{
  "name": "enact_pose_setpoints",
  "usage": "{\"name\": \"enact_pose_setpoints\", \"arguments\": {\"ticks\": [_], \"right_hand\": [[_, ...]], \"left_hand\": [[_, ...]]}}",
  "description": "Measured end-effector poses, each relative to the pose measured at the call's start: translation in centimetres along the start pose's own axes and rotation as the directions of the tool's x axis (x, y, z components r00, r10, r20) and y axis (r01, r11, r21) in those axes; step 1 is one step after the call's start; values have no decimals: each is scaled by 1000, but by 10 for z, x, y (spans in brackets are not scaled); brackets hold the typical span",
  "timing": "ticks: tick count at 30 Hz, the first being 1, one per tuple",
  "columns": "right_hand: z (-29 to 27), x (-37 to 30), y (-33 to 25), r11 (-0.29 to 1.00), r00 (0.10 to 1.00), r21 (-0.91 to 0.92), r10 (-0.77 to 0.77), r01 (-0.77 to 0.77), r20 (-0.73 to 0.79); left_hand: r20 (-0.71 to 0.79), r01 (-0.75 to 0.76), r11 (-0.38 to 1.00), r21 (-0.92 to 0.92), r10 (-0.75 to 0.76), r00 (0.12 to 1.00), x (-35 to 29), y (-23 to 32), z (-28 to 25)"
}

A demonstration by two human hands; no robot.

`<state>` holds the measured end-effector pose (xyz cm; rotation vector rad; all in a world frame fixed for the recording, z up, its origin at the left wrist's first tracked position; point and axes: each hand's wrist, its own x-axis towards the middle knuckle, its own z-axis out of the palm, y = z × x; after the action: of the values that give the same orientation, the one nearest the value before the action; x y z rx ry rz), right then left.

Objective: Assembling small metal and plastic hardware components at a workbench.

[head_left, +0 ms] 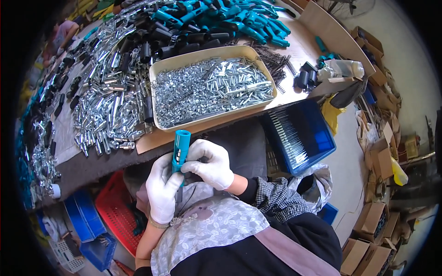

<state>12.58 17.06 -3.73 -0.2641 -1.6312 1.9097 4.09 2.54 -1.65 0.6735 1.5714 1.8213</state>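
Observation:
Above my lap, a teal plastic tube-shaped housing [182,143] stands nearly upright, with a slot in its side where metal shows. My left hand [162,188], in a white glove, is wrapped round its lower part. A dark piece sticks out below that grip. My right hand [211,164], also gloved in white, is closed in a pinch against the side of the housing; whatever lies between its fingertips is hidden. Just beyond both hands sits a cream tray [216,120] filled with small metal pins and short metal pieces.
Piles of shiny metal sockets [108,110], black sleeves [161,39] and teal housings [248,20] cover the table. Dark springs [276,62] lie right of the tray. A blue bin [322,145] with thin metal rods stands at right, a red basket [113,211] at lower left. Someone works at far left.

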Motion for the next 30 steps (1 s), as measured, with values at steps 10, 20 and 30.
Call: {"name": "enact_pose_setpoints", "arguments": {"ticks": [10,20,30], "right_hand": [[-33,12,-21,769,859,382,451,-512,243],[-49,29,-31,910,880,96,356,-403,314],[-50,31,-39,883,827,42,420,-467,374]], "left_hand": [[146,180,982,-57,-170,975,13,5,14],[300,311,888,-339,-211,930,17,-5,25],[319,321,878,-354,-209,925,16,0,28]]}}
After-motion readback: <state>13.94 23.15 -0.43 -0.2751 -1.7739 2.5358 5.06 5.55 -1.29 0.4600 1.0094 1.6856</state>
